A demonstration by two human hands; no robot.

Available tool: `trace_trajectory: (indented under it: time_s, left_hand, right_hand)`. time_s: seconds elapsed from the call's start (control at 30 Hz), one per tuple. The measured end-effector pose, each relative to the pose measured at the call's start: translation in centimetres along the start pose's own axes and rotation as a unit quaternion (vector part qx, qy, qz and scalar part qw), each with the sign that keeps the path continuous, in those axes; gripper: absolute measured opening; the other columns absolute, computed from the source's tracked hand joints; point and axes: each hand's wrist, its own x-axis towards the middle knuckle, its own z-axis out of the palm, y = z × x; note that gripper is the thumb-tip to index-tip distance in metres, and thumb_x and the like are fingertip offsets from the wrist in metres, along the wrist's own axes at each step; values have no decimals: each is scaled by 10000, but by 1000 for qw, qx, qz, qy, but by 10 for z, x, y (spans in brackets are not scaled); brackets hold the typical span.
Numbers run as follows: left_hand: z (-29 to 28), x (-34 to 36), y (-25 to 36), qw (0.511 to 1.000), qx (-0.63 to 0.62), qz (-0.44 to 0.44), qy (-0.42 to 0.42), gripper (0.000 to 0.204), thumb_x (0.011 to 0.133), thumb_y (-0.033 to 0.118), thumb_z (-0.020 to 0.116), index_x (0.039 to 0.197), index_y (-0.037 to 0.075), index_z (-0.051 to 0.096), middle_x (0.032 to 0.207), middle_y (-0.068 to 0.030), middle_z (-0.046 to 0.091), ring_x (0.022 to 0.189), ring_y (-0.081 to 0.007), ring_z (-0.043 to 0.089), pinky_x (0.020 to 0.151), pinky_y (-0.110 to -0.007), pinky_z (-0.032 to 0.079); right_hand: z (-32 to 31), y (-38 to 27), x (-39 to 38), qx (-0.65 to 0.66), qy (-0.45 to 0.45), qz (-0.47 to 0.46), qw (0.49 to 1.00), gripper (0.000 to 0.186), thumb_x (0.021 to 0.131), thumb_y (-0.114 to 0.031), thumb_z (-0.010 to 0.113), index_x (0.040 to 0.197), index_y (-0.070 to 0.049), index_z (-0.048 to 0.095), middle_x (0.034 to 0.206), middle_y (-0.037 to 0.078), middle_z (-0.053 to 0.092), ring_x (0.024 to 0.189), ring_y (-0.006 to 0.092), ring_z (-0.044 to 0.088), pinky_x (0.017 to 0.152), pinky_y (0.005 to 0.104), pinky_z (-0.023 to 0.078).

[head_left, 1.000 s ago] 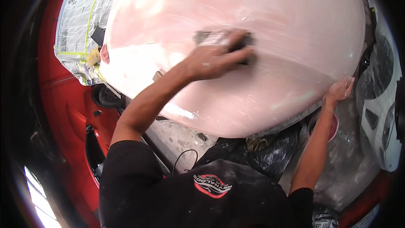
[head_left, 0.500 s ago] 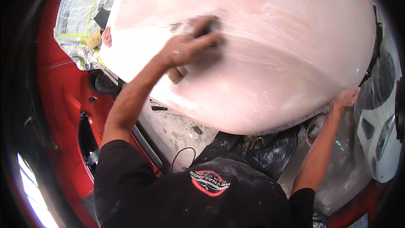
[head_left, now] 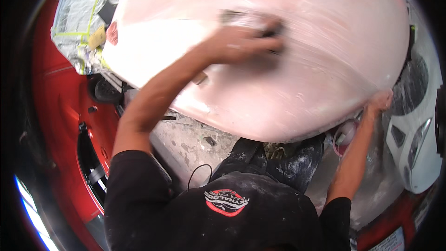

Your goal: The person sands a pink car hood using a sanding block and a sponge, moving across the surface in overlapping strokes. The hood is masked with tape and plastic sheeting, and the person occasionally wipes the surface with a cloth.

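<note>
I see right hand [head_left: 380, 100] at lower right edge of pink panel [head_left: 316, 69]; can't tell whether it grips. Tan block [head_left: 200, 79] lies beside left forearm [head_left: 169, 81]. Beyond, left hand [head_left: 239, 45] clasps blurred greyish block [head_left: 234, 17], jutting past hand's far side, over panel.

A grey, stained floor [head_left: 186, 146] is showing low in the middle and spreading darker to the right. Red car bodywork [head_left: 53, 100] is filling the left side, and a plastic-wrapped surface [head_left: 80, 7] crossed with yellow-green tape [head_left: 69, 34] is showing at upper left. A white car part [head_left: 428, 160] is curving along the right. At lower left, a strip of bright white light [head_left: 33, 218] is glaring.
</note>
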Motion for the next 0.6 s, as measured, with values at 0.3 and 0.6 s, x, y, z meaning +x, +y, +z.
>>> trace_trajectory:
  time_s: [0.3,0.6]
  left_hand:
    - [39,126,107,929,87,245,264,309,1024,220,534,1328,212,591,1353,-228,573,1190,-412,603,929,-495,546]
    - [-27,66,-5,976,40,112,183,690,776,37,794,1421,175,591,1531,-156,497,1392,-389,493,1155,-467,469]
  right_hand:
    - [30,-33,-19,-68,87,74,991,587,1053,-356,416,1397,101,548,1405,327,572,1308,434,568,1110,445,411]
    - [19,-48,-29,-180,91,26,979,530,1044,-300,433,1355,110,559,1312,333,620,1214,489,590,1064,478,451]
